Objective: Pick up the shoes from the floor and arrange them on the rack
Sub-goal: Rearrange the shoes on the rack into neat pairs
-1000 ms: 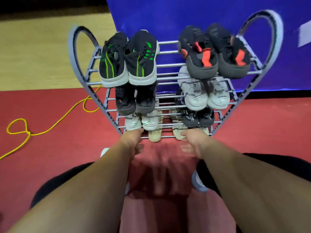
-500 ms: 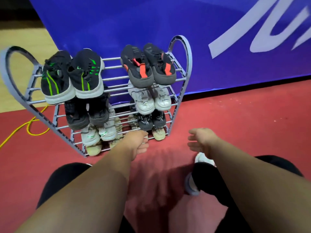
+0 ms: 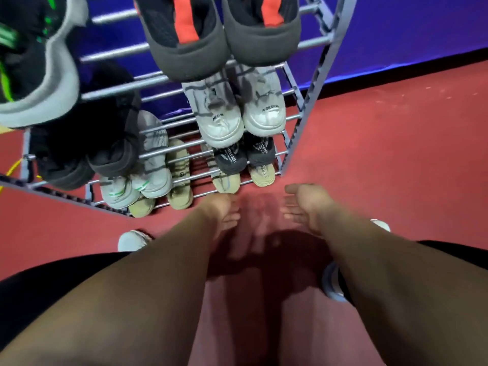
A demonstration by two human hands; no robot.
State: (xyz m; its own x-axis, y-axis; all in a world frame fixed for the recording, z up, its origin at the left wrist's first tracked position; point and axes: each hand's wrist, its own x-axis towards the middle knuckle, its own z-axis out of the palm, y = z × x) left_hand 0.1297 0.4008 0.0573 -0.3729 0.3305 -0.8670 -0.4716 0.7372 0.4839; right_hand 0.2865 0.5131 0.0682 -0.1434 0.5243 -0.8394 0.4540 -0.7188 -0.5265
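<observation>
since 0.5 s ago: view has closed in on the rack (image 3: 311, 101), which now fills the upper left and runs off the top edge. right hand (image 3: 306, 207) has drawn in toward left hand (image 3: 221, 211), with a narrow strip of red floor (image 3: 396, 159) between them. both hands hover low, just in front of the bottom rail. left hand: fingers loosely curled downward, blurred, nothing in it; it lies just beside the toe of a beige shoe (image 3: 227, 180) on the lowest tier, and i cannot tell whether they touch. right hand: palm turned inward, fingers relaxed and nearly straight, holding nothing. shoes sit on the rack with toes toward me. top tier right: black-and-red pair (image 3: 184, 35). top tier left: black-and-green shoe (image 3: 34, 64), cut by the frame edge. second tier right: grey-white pair (image 3: 219, 114), lettering printed on the toes. second tier left: black pair (image 3: 113, 159). third tier right: dark pair (image 3: 229, 159). third tier left: white pair with green stripes (image 3: 118, 191). lowest tier: other beige shoes (image 3: 179, 180) alongside the first. blue banner (image 3: 422, 22) stands behind the rack. yellow cable (image 3: 15, 165) shows at the left edge, behind the frame. white toe of my own shoe (image 3: 132, 240) rests on the floor beside my left forearm.
</observation>
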